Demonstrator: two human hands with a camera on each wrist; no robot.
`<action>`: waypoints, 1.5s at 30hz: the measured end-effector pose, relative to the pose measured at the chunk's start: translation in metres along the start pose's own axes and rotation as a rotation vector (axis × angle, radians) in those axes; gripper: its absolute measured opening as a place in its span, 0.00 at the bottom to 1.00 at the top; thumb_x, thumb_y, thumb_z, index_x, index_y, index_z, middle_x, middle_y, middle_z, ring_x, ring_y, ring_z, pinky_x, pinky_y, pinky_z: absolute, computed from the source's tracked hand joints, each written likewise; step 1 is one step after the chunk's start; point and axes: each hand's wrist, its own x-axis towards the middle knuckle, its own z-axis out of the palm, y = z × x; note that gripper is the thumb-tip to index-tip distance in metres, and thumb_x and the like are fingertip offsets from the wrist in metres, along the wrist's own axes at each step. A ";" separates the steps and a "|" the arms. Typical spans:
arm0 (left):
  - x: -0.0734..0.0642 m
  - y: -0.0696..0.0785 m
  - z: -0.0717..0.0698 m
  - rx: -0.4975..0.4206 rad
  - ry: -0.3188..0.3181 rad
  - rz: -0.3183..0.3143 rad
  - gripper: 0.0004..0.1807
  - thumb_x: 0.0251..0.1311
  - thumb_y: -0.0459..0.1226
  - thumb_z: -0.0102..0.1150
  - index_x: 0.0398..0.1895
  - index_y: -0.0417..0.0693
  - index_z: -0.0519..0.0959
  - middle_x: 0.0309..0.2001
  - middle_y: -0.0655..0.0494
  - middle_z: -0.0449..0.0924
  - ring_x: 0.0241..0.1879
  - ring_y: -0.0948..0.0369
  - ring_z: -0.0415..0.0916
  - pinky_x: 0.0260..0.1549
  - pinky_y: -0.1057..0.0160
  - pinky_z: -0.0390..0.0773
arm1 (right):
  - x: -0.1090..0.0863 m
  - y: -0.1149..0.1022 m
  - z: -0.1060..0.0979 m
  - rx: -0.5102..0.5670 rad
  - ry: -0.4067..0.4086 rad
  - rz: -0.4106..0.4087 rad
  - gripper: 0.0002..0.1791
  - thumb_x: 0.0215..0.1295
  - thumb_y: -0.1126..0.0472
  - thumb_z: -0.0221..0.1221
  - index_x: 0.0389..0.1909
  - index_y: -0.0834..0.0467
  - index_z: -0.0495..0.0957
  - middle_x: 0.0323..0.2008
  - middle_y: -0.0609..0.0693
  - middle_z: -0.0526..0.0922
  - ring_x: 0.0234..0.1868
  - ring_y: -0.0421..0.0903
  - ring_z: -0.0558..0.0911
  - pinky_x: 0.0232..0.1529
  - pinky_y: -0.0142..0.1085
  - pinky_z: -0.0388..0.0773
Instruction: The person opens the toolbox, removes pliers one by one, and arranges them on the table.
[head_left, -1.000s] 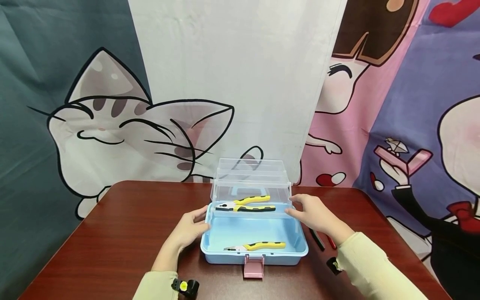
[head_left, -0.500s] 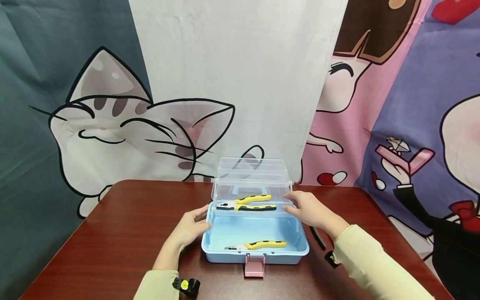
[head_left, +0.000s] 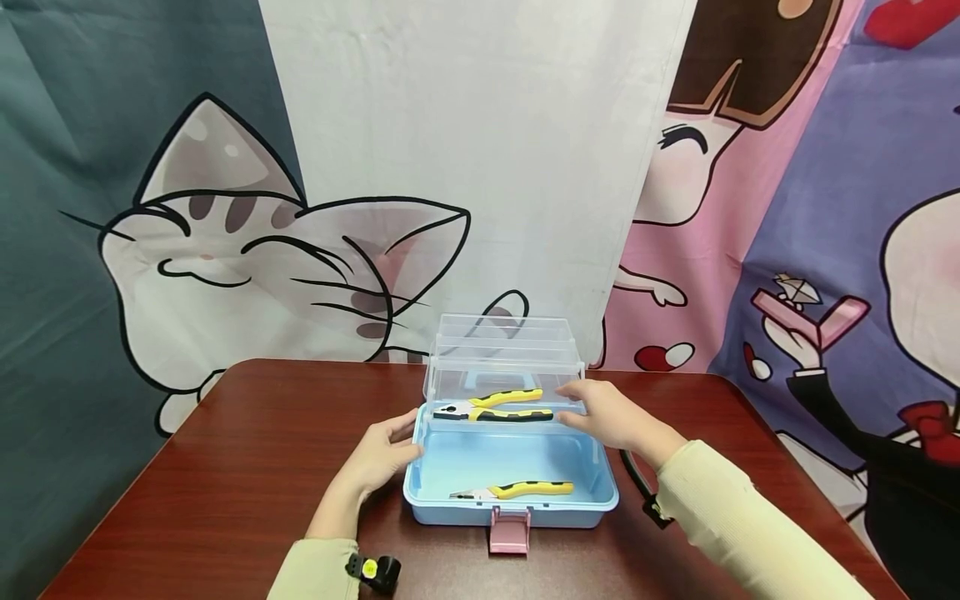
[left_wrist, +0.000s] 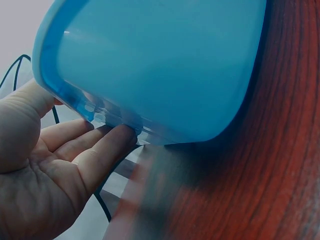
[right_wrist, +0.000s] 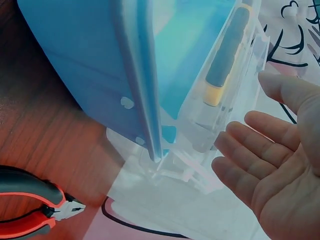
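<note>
A light blue plastic toolbox stands with its clear lid raised. My left hand holds its left rim, thumb over the edge and fingers along the outside. Pliers with yellow-and-black handles lie in the clear tray at the back, jaws to the left. Close to their handle ends is my right hand, fingers loosely spread and apart from the pliers. Long-nose pliers with yellow grips lie on the box floor near the front wall.
Black-and-red pliers lie on the brown table to the right of the box, partly hidden by my right arm in the head view. A pink latch hangs at the box front. A printed cloth hangs behind the table.
My right hand has moved left, from the tray's right edge toward the pliers' handle ends. My left hand stays on the box rim.
</note>
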 end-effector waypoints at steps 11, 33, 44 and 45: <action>0.000 0.001 0.000 0.002 -0.002 -0.002 0.36 0.52 0.27 0.59 0.68 0.40 0.63 0.63 0.38 0.69 0.61 0.46 0.71 0.51 0.53 0.78 | 0.010 -0.004 0.001 -0.040 -0.038 -0.001 0.27 0.60 0.55 0.63 0.59 0.62 0.73 0.56 0.57 0.79 0.56 0.55 0.78 0.56 0.50 0.76; 0.000 0.001 -0.001 -0.004 -0.010 -0.003 0.37 0.52 0.28 0.59 0.68 0.41 0.63 0.63 0.39 0.69 0.61 0.46 0.71 0.51 0.53 0.78 | 0.027 -0.015 0.003 -0.092 -0.112 -0.056 0.27 0.60 0.57 0.63 0.60 0.61 0.73 0.57 0.57 0.78 0.58 0.55 0.77 0.58 0.50 0.74; 0.001 -0.001 -0.001 -0.008 -0.009 0.009 0.37 0.51 0.27 0.59 0.68 0.39 0.63 0.63 0.38 0.69 0.60 0.46 0.71 0.50 0.53 0.78 | 0.037 -0.019 0.009 -0.126 -0.150 -0.031 0.28 0.59 0.57 0.64 0.61 0.59 0.72 0.59 0.56 0.77 0.62 0.55 0.73 0.61 0.50 0.71; 0.002 -0.001 -0.001 -0.009 -0.008 0.009 0.37 0.51 0.27 0.59 0.68 0.39 0.63 0.63 0.38 0.70 0.60 0.46 0.71 0.51 0.53 0.78 | 0.038 -0.019 0.010 -0.126 -0.152 -0.029 0.28 0.59 0.57 0.64 0.61 0.59 0.72 0.59 0.55 0.77 0.62 0.55 0.73 0.62 0.50 0.70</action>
